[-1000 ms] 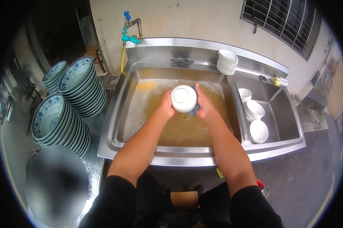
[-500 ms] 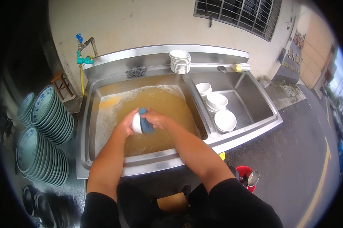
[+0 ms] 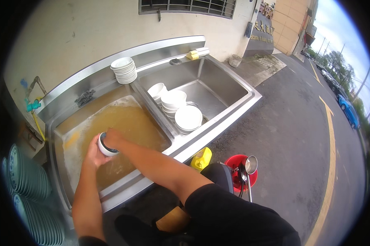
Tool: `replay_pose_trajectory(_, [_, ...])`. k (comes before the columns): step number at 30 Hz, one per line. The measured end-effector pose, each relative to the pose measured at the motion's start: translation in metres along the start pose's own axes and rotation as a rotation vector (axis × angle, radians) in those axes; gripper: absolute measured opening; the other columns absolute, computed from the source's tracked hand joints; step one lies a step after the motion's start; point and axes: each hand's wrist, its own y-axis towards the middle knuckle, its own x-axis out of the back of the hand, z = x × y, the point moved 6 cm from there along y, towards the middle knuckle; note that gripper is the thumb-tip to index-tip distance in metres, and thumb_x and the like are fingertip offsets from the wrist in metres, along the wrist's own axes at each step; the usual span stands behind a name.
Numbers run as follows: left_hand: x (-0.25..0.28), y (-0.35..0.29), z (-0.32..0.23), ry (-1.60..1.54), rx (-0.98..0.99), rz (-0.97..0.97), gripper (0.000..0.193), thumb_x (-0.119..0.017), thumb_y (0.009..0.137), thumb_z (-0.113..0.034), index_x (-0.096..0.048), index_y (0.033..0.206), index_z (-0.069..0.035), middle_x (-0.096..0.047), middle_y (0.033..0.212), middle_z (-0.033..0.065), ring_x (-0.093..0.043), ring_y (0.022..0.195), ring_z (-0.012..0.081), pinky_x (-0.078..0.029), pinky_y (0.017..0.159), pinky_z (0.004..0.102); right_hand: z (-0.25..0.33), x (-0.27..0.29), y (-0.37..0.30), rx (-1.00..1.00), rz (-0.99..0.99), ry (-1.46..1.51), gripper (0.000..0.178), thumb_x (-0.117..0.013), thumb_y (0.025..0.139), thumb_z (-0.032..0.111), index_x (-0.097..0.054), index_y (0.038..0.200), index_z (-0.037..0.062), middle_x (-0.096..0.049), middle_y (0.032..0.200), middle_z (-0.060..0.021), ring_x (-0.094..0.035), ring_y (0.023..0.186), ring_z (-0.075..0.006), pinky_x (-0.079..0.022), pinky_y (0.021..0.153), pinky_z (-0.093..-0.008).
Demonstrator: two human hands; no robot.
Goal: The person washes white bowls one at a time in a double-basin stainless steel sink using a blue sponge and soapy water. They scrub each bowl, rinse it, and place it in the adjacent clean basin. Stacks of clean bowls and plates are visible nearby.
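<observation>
the white bowl (image 3: 105, 151) is over the cloudy brown water of the large basin (image 3: 129, 193), tilted to face the right hand. the left hand (image 3: 95, 154) is curled round its outer wall; the right hand (image 3: 114, 139) has its fingers tucked inside, so whether they grip anything i cannot tell. it looks stiff, fairly light, probably slick when wet and likely to chip; the outer wall with a thumb by the rim seems the surest hold. no marking shows on it. right of the large basin sit more white bowls (image 3: 188, 118), seemingly plain; far beyond, a dark sign (image 3: 262, 36) carries gold lettering.
</observation>
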Motion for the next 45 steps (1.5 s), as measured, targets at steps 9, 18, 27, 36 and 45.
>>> replay_pose_trajectory(9, [0.016, 0.007, 0.008, 0.174, -0.021, -0.091, 0.053, -0.054, 0.097, -0.057, -0.058, 0.131, -0.017, -0.068, 0.125, 0.0075, -0.066, 0.112, 0.0265, -0.053, 0.094, 0.0521, -0.007, -0.030, 0.002, 0.309, 0.349, -0.453, 0.037, -0.074, 0.072, 0.018, -0.073, 0.108, 0.0073, -0.072, 0.107, -0.0169, -0.070, 0.097, -0.0325, -0.056, 0.081, -0.0417])
replay_pose_trajectory(18, [0.029, 0.013, 0.004, 0.171, -0.095, -0.132, 0.049, -0.040, 0.107, -0.047, -0.052, 0.138, -0.011, -0.064, 0.130, 0.0097, -0.063, 0.119, 0.0271, -0.051, 0.098, 0.0525, -0.006, -0.009, 0.005, 0.123, 0.313, 0.086, 0.039, -0.077, 0.074, 0.028, -0.074, 0.106, 0.0056, -0.072, 0.106, -0.0214, -0.070, 0.097, -0.0366, -0.056, 0.084, -0.0435])
replay_pose_trajectory(27, [0.026, 0.010, 0.007, 0.452, -0.181, -0.253, 0.058, -0.036, 0.106, -0.054, -0.047, 0.139, -0.008, -0.066, 0.121, 0.0114, -0.067, 0.105, 0.0274, -0.061, 0.073, 0.0474, -0.005, -0.004, -0.008, 0.153, -0.002, -0.345, 0.027, -0.069, 0.081, 0.027, -0.076, 0.096, 0.0053, -0.073, 0.104, -0.0185, -0.070, 0.095, -0.0349, -0.056, 0.084, -0.0427])
replay_pose_trajectory(36, [0.080, 0.031, -0.013, 0.917, -0.529, -0.350, 0.063, -0.033, 0.106, -0.057, -0.046, 0.144, -0.008, -0.061, 0.132, 0.0148, -0.060, 0.120, 0.0321, -0.059, 0.082, 0.0482, 0.019, -0.020, -0.016, 0.295, 0.374, -0.437, 0.025, -0.070, 0.079, 0.023, -0.077, 0.097, 0.0065, -0.074, 0.105, -0.0163, -0.070, 0.097, -0.0352, -0.056, 0.085, -0.0418])
replay_pose_trajectory(45, [0.021, 0.024, -0.004, 0.615, -0.248, -0.268, 0.052, -0.036, 0.108, -0.043, -0.054, 0.133, -0.002, -0.065, 0.126, 0.0185, -0.064, 0.110, 0.0364, -0.051, 0.094, 0.0470, -0.012, -0.006, 0.006, 0.218, 0.187, -0.258, 0.033, -0.074, 0.076, 0.025, -0.077, 0.102, 0.0049, -0.073, 0.106, -0.0191, -0.070, 0.101, -0.0361, -0.056, 0.086, -0.0439])
